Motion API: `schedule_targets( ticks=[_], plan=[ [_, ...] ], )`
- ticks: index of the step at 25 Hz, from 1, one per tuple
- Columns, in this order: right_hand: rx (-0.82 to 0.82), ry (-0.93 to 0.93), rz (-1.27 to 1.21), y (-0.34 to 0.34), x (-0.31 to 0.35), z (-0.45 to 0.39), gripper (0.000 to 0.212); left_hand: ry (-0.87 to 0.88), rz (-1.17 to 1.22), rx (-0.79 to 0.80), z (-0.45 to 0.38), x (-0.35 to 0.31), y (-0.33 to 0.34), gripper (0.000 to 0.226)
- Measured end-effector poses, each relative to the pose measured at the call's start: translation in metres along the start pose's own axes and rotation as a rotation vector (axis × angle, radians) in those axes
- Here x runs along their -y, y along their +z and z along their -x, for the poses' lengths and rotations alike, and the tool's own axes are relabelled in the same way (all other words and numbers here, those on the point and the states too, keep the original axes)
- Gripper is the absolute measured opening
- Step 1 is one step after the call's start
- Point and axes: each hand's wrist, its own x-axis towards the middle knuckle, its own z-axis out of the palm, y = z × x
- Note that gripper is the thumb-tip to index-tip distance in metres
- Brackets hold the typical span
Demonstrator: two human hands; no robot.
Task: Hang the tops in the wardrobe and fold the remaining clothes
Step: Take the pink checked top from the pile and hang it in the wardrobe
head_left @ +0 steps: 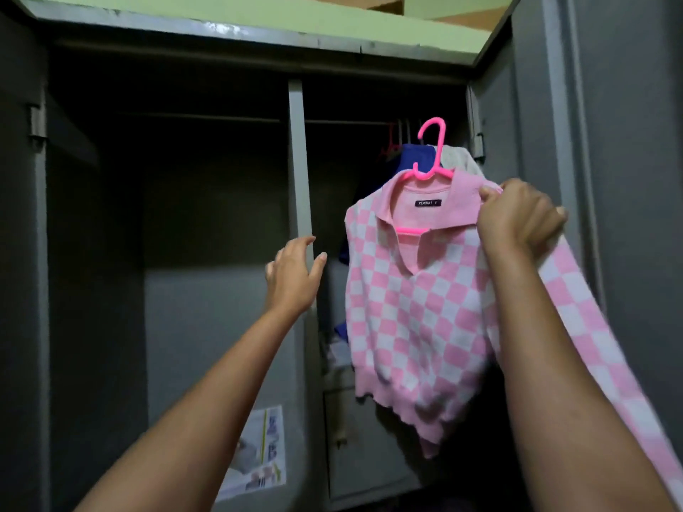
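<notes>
At the centre right of the frame hangs a pink-and-white checked knit top with a polo collar (414, 297), draped on a bright pink plastic hanger (430, 157) whose hook stands free in the air, not yet over anything. The right hand (521, 216) has its fingers clenched around the top's shoulder, apparently with the hanger's end inside the grip, and one long sleeve trails down toward the lower right corner. The left hand (294, 279) is released, fingers spread and relaxed, just beside the grey metal centre post (297, 160) of the wardrobe, holding nothing. The knit looks soft, light and stretchy, so it will sag and may slide off the smooth plastic arms if tilted; a safer hold is probably the hanger itself near the base of the hook, with the free hand steadying the hem or the loose sleeve. Behind the top, in the upper right compartment, a dark hanging rail (347, 122) carries a blue garment (417, 157) and a pale grey one (458, 157) on other hangers. The open grey metal wardrobe (221, 42) is dim inside; a printed paper sheet (258, 456) is stuck low on an inner panel at lower centre. Above, a pale green wall (258, 12) shows.
</notes>
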Motion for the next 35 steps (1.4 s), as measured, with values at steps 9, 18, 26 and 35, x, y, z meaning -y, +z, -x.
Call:
schedule_targets(
  ticks=[9,18,26,35],
  plan=[
    [-0.059,-0.16,0.063,0.152,0.111,-0.12,0.019,0.193,-0.335,-0.126,-0.147,0.014,0.066,0.08],
    [-0.121,-0.246,0.237,0.271,0.152,-0.171,0.026,0.214,-0.612,-0.433,-0.178,0.033,0.11,0.088],
    [-0.061,-0.238,0.108,0.27,0.134,-0.149,0.028,0.254,-0.584,-0.411,-0.171,0.032,0.107,0.089],
    [0.5,0.007,0.105,0.22,0.003,0.013,0.083,0.288,-0.524,-0.262,-0.066,0.067,0.13,0.09]
  ],
)
